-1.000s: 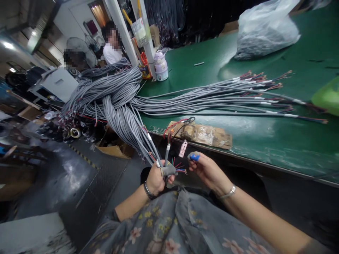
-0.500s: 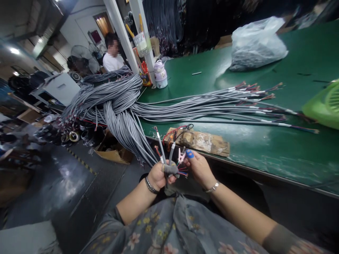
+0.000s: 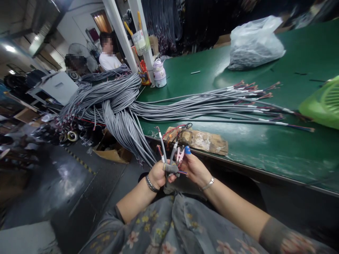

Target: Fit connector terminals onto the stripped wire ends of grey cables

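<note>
Several grey cables (image 3: 172, 155) with white-banded ends and bare coloured wires stand up out of my left hand (image 3: 157, 175), which is wrapped round them. A grey covering sits on a finger of that hand. Red and blue wires (image 3: 183, 172) point from this grip toward my right hand (image 3: 196, 170). Blue tape covers my right thumb, and the fingers pinch a small pink clip-shaped tool (image 3: 180, 155) right beside the cable ends. The palm side of the right fingers is partly hidden.
A worn wooden block (image 3: 208, 141) lies at the green table's (image 3: 254, 141) front edge. Behind it stretches a large bundle of grey cables (image 3: 169, 107). A plastic bag (image 3: 255, 44), a green basket (image 3: 324, 104) and a purple-white bottle (image 3: 159, 74) stand farther off. Another person (image 3: 108, 60) sits at the back left.
My right hand has moved slightly left, bringing the pink tool closer to the cables. The left hand keeps its grip. The whole view has shifted a little.
</note>
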{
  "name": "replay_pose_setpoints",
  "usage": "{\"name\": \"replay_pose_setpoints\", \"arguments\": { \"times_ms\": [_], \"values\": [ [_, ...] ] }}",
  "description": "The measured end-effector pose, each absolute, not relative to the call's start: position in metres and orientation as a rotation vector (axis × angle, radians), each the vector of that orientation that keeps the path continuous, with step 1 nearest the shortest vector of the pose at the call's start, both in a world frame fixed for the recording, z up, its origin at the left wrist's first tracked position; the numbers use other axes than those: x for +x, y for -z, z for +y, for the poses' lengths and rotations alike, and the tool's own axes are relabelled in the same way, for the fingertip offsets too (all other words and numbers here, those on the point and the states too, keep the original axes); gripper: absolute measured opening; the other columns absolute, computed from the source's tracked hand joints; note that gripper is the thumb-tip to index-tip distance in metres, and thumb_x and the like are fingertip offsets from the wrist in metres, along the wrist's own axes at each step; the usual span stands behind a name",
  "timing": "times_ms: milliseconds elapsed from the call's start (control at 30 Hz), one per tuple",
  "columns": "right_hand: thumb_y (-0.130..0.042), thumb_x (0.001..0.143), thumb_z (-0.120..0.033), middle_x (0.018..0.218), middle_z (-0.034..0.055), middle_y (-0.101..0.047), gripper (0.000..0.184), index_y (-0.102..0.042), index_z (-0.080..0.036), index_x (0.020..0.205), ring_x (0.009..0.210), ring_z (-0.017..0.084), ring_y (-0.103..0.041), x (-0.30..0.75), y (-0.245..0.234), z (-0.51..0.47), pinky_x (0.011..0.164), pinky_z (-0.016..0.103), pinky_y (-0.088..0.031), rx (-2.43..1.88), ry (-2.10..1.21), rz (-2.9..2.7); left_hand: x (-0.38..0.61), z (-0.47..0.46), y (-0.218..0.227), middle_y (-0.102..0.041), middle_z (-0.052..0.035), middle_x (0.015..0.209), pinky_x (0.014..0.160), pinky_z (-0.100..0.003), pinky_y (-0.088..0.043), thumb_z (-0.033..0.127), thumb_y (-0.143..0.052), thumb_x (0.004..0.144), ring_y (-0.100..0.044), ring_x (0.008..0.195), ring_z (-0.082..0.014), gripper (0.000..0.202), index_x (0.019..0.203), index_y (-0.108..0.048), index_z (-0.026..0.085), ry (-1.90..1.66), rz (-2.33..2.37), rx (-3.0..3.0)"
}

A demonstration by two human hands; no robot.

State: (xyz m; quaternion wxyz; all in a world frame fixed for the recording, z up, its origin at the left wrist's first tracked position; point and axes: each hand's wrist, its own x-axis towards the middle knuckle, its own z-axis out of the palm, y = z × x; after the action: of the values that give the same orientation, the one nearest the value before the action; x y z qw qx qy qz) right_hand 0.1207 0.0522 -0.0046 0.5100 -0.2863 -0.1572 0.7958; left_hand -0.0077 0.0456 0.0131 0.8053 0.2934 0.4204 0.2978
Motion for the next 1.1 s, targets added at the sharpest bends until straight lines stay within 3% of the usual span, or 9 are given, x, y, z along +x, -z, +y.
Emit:
{"name": "replay_pose_setpoints", "arguments": {
  "times_ms": [233,333,433,533,767,900,1100],
  "values": [
    [-0.059,0.068,-0.07,0.066,0.0,-0.062,0.051,-0.065,-0.02,0.076,0.055,0.012,-0.055,0.128,0.004,0.048,0.054,0.025,-0.046,-0.654,-2.014,-0.413,-0.008,0.034,-0.014,-0.05,0.0006,0.036,0.027,-0.018,-0.02,0.035,-0.071,0.046,-0.039,0.026,-0.0068,0.028,0.054,-0.054,0.015,-0.67,1.012,0.637],
    [-0.059,0.072,-0.065,0.07,0.0009,-0.063,0.045,-0.066,-0.021,0.078,0.057,0.012,-0.055,0.131,0.003,0.047,0.055,0.025,-0.046,-0.662,-2.014,-0.418,-0.007,0.02,-0.018,-0.05,0.0014,0.035,0.029,-0.018,-0.023,0.034,-0.073,0.046,-0.039,0.026,-0.007,0.027,0.054,-0.054,0.015,-0.719,1.082,0.671],
    [-0.07,0.069,-0.051,0.07,0.0004,-0.064,0.031,-0.068,-0.021,0.078,0.06,0.013,-0.055,0.13,0.002,0.047,0.057,0.025,-0.046,-0.731,-1.94,-0.437,-0.003,0.009,-0.024,-0.05,0.0016,0.035,0.031,-0.018,-0.026,0.033,-0.073,0.048,-0.04,0.028,-0.0068,0.028,0.053,-0.053,0.015,-0.831,1.129,0.7],
    [-0.077,0.062,-0.047,0.064,-0.001,-0.061,0.031,-0.067,-0.02,0.073,0.057,0.012,-0.053,0.128,0.001,0.047,0.056,0.025,-0.044,-0.8,-1.847,-0.445,0.002,0.006,-0.03,-0.051,0.001,0.037,0.032,-0.018,-0.027,0.033,-0.073,0.049,-0.041,0.03,-0.0071,0.027,0.052,-0.052,0.015,-0.9,1.147,0.687],
    [-0.074,0.058,-0.06,0.048,-0.0044,-0.049,0.045,-0.056,-0.019,0.053,0.045,0.008,-0.038,0.128,-0.002,0.045,0.045,0.023,-0.033,-1.019,-1.5,-0.64,0.007,0.014,-0.031,-0.051,0.0009,0.037,0.032,-0.018,-0.025,0.03,-0.072,0.05,-0.04,0.03,-0.0071,0.026,0.052,-0.05,0.016,-0.922,1.121,0.665],
    [-0.068,0.057,-0.069,0.055,-0.0007,-0.057,0.052,-0.062,-0.018,0.063,0.047,0.011,-0.046,0.127,0.0,0.047,0.047,0.026,-0.038,-0.89,-1.758,-0.569,0.008,0.016,-0.028,-0.05,0.0004,0.037,0.033,-0.018,-0.026,0.031,-0.072,0.048,-0.04,0.031,-0.007,0.027,0.051,-0.051,0.015,-0.904,1.134,0.657],
    [-0.072,0.062,-0.058,0.06,-0.0006,-0.061,0.042,-0.063,-0.018,0.07,0.052,0.013,-0.053,0.124,0.004,0.051,0.051,0.027,-0.043,-0.793,-1.89,-0.411,0.008,0.017,-0.025,-0.05,0.0007,0.037,0.032,-0.018,-0.027,0.031,-0.072,0.047,-0.041,0.03,-0.0067,0.027,0.052,-0.052,0.015,-0.899,1.16,0.648]
  ]
}}
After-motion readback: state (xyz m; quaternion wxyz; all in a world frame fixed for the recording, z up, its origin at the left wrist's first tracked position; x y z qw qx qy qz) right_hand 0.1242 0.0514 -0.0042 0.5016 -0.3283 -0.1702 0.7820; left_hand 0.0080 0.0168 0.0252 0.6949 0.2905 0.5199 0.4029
